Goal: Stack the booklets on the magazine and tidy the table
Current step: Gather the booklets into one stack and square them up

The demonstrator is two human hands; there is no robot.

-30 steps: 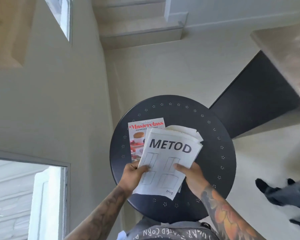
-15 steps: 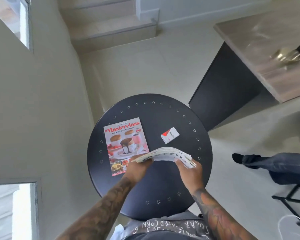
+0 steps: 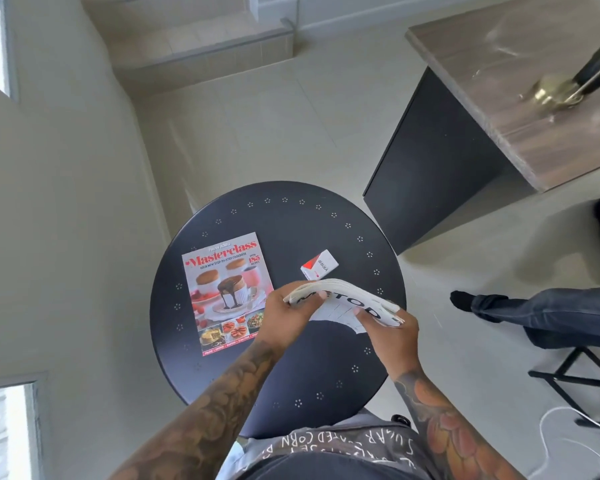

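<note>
A pile of white booklets (image 3: 343,299) with "METOD" on the top cover is held above the round black table (image 3: 291,223), tilted nearly edge-on to me. My left hand (image 3: 284,315) grips its left end and my right hand (image 3: 390,336) grips its right end. The Masterclass cookbook magazine (image 3: 222,289) lies flat on the left half of the table, just left of my left hand. A small red and white box (image 3: 319,265) lies on the table right behind the booklets.
A dark cabinet (image 3: 430,168) with a wood-look top stands at the right rear. Another person's leg (image 3: 534,310) and a black stool frame (image 3: 575,375) are on the right. A wall runs along the left, steps (image 3: 201,46) at the back.
The booklets have been lifted off the magazine, tipped from face-up to nearly edge-on and brought to the right. This uncovered the magazine and the small box. The view has shifted.
</note>
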